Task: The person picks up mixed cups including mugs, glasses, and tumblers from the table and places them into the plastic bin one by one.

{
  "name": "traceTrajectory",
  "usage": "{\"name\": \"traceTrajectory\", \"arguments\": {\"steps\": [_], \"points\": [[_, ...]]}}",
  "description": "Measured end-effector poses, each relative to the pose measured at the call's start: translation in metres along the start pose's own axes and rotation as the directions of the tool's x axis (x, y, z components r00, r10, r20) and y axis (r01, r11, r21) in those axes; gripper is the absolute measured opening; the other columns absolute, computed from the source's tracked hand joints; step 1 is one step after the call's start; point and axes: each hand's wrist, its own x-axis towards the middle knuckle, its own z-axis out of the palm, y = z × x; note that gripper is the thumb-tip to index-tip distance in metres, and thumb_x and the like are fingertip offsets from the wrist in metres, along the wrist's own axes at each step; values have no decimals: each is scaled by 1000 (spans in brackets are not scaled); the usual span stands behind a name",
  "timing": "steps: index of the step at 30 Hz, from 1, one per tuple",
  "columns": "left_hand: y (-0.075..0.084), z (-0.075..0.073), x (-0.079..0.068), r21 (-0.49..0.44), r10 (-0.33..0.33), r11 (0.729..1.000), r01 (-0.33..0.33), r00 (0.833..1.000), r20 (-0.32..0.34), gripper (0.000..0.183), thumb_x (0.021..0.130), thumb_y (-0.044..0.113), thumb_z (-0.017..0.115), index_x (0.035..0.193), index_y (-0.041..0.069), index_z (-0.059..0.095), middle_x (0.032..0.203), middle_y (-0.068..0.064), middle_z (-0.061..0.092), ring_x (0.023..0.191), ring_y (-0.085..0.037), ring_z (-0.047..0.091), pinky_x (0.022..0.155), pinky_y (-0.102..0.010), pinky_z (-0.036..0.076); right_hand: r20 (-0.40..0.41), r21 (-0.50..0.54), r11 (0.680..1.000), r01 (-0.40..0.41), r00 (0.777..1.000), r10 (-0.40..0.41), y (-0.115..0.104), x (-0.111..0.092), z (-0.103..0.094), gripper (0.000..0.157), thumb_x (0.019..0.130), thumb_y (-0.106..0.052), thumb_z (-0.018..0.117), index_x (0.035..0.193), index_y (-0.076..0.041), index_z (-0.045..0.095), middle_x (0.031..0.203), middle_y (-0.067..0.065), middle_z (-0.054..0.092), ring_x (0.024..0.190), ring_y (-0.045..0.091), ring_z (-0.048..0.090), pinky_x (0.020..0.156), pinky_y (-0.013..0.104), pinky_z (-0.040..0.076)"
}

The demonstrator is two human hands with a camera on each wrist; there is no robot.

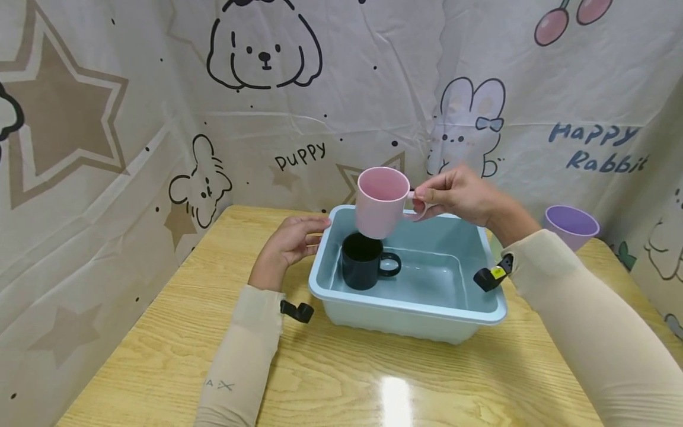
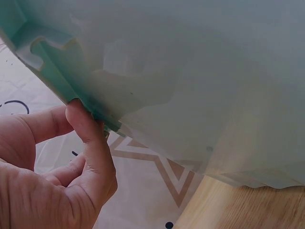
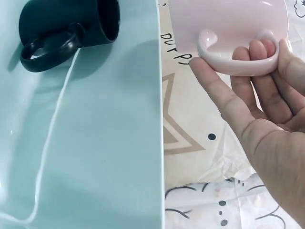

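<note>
My right hand (image 1: 459, 193) grips a pink mug (image 1: 380, 207) by its handle, with fingers through the loop in the right wrist view. Upright, the mug hangs over the back left part of a light blue plastic basin (image 1: 408, 311). Inside the basin, toward its left end, a black mug (image 1: 358, 267) stands upright with its handle pointing right; the pink mug overlaps its rim in the head view. At the basin's left rim, my left hand (image 1: 293, 240) pinches the edge between thumb and fingers, as the left wrist view (image 2: 78, 157) shows.
A purple cup (image 1: 572, 225) stands on the wooden table (image 1: 213, 284) to the right of the basin, partly behind my right forearm. A printed cloth (image 1: 341, 89) hangs right behind the table and along its left side.
</note>
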Motion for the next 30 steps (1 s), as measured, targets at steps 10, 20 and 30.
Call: {"name": "traceTrajectory", "arguments": {"steps": [10,20,30], "points": [[1,1,0,-4,0,1000,0,1000,-2,31,97,16,72,124,1,69,112,-7,67,92,-19,67,77,-30,61,156,-49,997,60,986,-52,12,4,7,21,97,-9,70,105,11,75,89,17,73,88,29,71,85,47,61],[1,0,0,7,-3,1000,3,1000,0,33,97,17,73,125,2,70,118,-8,66,96,-21,66,80,-31,61,267,-97,995,25,964,2,20,2,15,22,98,-13,71,101,9,76,88,16,73,89,29,72,87,46,61],[1,1,0,-1,1,1000,-1,1000,9,29,97,16,72,122,1,70,110,-6,68,92,-19,68,78,-30,61,448,-52,996,67,893,-37,27,3,18,22,99,-8,68,101,13,73,92,19,75,92,36,75,89,48,60]]}}
